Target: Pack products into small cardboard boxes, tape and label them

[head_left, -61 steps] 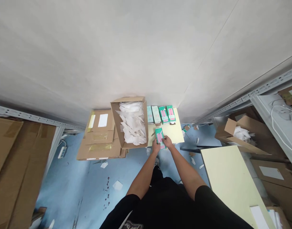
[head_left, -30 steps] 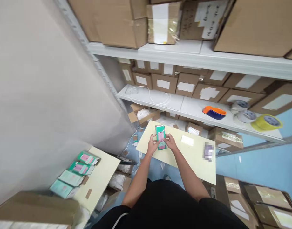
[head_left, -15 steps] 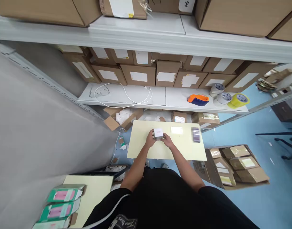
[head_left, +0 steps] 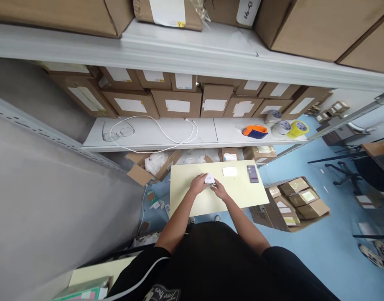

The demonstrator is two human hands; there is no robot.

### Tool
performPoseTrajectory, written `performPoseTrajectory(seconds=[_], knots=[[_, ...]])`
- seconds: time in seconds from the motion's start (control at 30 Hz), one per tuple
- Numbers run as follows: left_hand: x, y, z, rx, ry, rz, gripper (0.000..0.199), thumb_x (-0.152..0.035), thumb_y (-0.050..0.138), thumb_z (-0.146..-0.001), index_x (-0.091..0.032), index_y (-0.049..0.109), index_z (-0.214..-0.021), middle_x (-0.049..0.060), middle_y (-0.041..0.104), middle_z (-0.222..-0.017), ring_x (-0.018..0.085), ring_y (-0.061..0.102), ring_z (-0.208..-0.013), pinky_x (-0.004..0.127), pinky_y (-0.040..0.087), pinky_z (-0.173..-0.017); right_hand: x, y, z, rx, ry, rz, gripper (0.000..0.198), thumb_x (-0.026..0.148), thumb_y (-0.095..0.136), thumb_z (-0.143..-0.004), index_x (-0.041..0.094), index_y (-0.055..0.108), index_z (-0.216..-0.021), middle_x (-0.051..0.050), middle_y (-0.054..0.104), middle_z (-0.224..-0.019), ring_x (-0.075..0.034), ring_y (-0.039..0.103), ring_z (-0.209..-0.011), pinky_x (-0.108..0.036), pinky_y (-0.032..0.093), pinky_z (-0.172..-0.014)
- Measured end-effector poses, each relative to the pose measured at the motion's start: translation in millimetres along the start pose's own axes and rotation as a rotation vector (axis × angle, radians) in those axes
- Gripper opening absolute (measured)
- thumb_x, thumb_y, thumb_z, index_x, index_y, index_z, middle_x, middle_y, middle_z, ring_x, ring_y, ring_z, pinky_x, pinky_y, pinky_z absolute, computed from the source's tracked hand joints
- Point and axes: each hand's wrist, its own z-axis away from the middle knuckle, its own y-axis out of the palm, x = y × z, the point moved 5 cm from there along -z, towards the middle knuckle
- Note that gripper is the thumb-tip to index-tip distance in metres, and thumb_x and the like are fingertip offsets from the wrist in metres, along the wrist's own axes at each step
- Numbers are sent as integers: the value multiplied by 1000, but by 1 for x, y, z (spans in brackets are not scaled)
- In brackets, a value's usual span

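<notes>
One white-ended carton: we are pinching it, left hand and right hand in grip, over pale-yellow surface

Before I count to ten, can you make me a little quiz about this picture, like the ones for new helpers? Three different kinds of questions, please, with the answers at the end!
1. Count: how many tape rolls are on the white shelf?

2. Choose: what lies beside the white cable on that shelf?
A) a hammer
B) eyeglasses
C) a cup

3. True or false: the left hand and the right hand both hold the small box.

Key:
1. Three: two whitish ones and a yellow one.
2. B, the eyeglasses.
3. True; its white end with writing faces up.
</notes>
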Motion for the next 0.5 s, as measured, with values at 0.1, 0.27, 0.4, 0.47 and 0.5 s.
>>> performPoseTrajectory(seconds=[0.1,0.27,0.4,0.47,0.5], knots=[[3,-8,-9,-13,-47,4,49,-52,69,-92,-29,70,-135,10,74,-129,32,67,-123,37,49,-107,0,2,4,-4,17,3,62,28,74,-72,28,68,-133,-6,72,-134,-29,69,-122,-54,50,-112],[19,-18,-22,-203,-291,152,60,-45,60,-98,-26,52,-154,8,80,-109,28,72,-109,38,51,-99,-3,7,10,-41,0,-18,67,32,77,-73,27,65,-138,-9,70,-139,-32,63,-132,-55,50,-112],[32,-7,-15,-220,-470,216,86,-25,70,-86,-20,35,-164,15,71,-132,31,70,-113,42,53,-98,-2,9,12,-64,5,20,66,35,77,-75,29,64,-140,-7,69,-141,-31,63,-131,-56,49,-113],[29,-5,-8,-302,-394,203,78,-21,69,-84,-22,46,-158,17,55,-154,34,63,-126,44,51,-105,-1,9,11,-56,2,34,66,36,75,-77,29,63,-141,-7,69,-142,-31,63,-133,-56,48,-114],[25,-5,-6,-348,-319,196,70,-19,67,-85,-23,53,-153,15,49,-160,35,58,-134,45,48,-110,0,9,11,-52,2,40,65,37,74,-77,28,63,-141,-7,68,-142,-31,62,-133,-56,48,-114]])
